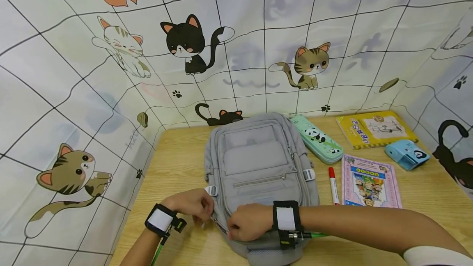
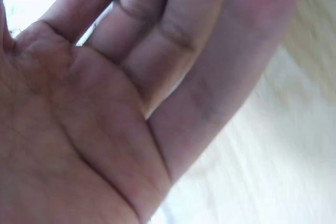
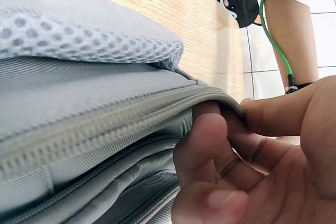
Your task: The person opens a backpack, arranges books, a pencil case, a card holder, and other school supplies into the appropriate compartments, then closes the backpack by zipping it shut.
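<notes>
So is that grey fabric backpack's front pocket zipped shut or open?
Shut: on the grey fabric backpack, the front pocket zip runs closed, with no gap showing.

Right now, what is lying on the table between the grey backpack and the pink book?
A red marker lies on the table between the grey backpack and the pink book, seen in the head view.

A wooden table (image 1: 177, 163) stands in a corner hung with a white cloth (image 1: 258, 32), gridded with black lines and printed with cartoon cats, paw prints and an orange heart. The light is even.
</notes>
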`<action>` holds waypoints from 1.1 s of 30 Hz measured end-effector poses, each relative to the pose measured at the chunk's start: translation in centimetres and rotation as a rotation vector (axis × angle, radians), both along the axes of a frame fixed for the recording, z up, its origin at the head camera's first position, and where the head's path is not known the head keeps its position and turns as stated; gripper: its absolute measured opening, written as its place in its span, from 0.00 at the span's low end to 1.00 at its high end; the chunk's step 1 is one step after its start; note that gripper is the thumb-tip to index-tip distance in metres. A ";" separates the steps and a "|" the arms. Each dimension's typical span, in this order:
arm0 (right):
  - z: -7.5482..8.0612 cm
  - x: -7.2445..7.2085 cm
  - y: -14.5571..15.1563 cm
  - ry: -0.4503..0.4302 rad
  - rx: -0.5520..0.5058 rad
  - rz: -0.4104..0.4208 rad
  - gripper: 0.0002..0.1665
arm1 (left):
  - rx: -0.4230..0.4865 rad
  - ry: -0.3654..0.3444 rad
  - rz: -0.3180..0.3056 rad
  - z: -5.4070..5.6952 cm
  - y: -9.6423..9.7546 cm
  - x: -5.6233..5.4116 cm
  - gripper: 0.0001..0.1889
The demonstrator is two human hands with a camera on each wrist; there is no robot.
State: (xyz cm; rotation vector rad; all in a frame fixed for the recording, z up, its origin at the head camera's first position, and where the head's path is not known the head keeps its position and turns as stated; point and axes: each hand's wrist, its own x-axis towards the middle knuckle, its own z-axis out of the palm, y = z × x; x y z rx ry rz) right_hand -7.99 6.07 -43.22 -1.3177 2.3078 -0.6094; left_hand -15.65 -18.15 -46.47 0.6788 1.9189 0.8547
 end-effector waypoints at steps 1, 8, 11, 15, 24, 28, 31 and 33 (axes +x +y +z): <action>0.0 0.0 0.0 0.011 0.000 -0.003 0.19 | -0.005 0.025 0.012 0.0 -0.3 -0.2 0.02; -0.1 0.2 -0.2 0.054 0.026 -0.018 0.20 | -0.035 0.175 0.033 -0.8 -1.8 -1.3 0.03; -0.1 0.3 -0.2 0.058 0.027 -0.022 0.19 | -0.023 0.197 0.051 -1.3 -2.3 -2.0 0.02; 0.3 0.2 -0.1 0.038 0.021 -0.024 0.18 | -0.006 0.205 0.062 -1.7 -2.6 -3.3 0.03; 1.5 -0.4 0.3 0.011 0.015 -0.060 0.20 | 0.054 0.202 0.083 -1.5 -2.0 -7.2 0.02; 1.5 -0.3 0.2 0.020 0.015 -0.053 0.20 | 0.034 0.229 0.084 -1.8 -2.3 -7.8 0.02; 1.3 -0.2 0.0 0.029 0.021 -0.045 0.20 | 0.026 0.236 0.117 -2.2 -2.8 -7.8 0.02; 1.2 0.0 -0.2 0.029 0.024 -0.039 0.20 | 0.036 0.228 0.150 -2.6 -3.3 -7.7 0.03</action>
